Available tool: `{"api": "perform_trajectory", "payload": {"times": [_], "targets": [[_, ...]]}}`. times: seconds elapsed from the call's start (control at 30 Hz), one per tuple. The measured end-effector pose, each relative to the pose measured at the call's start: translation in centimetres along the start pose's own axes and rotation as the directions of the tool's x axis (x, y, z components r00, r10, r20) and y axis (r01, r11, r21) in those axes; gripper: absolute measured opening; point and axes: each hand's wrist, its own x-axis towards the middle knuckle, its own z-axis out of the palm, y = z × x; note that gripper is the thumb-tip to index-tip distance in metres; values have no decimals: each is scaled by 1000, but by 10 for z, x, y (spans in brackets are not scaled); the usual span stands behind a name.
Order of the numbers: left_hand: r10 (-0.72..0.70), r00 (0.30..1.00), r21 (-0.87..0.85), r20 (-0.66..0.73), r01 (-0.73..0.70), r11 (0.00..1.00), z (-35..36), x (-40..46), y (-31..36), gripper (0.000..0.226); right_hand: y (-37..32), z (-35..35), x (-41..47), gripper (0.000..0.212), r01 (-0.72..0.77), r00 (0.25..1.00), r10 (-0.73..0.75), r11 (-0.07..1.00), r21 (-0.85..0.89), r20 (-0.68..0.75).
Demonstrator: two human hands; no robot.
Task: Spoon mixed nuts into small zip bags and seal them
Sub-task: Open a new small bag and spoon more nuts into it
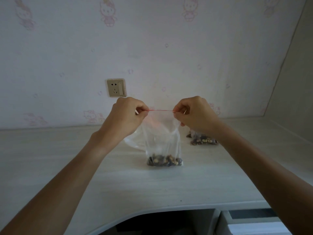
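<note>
Clear zip bag point(162, 141) hanging between both hands' grip.

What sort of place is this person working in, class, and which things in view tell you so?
Probably a home room, perhaps a child's bedroom: cartoon-cat wallpaper, a wall socket and a pale desk with a drawer, where both hands hold a zip bag of nuts.

The desk point(84, 167) is a pale wood-grain surface with a curved near edge. Its far edge meets the wall. A clear zip bag point(163, 150) stands at centre with its base on the desk, and nuts point(165, 161) fill the bottom. A second bag point(202, 139) of nuts lies far right of it. Clear plastic point(133, 141) lies just left of and behind the centre bag.
</note>
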Motion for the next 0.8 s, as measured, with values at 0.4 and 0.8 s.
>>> {"api": "perform_trajectory", "payload": {"times": [0.4,0.8], "targets": [[150,986,256,75,-164,953,-4,-12,2,21,-8,9,-26,25,574,813,-526,797,-188,251],[343,904,292,254,-410,864,18,-40,1,36,9,11,-7,26,696,717,-472,448,-561,513]]}}
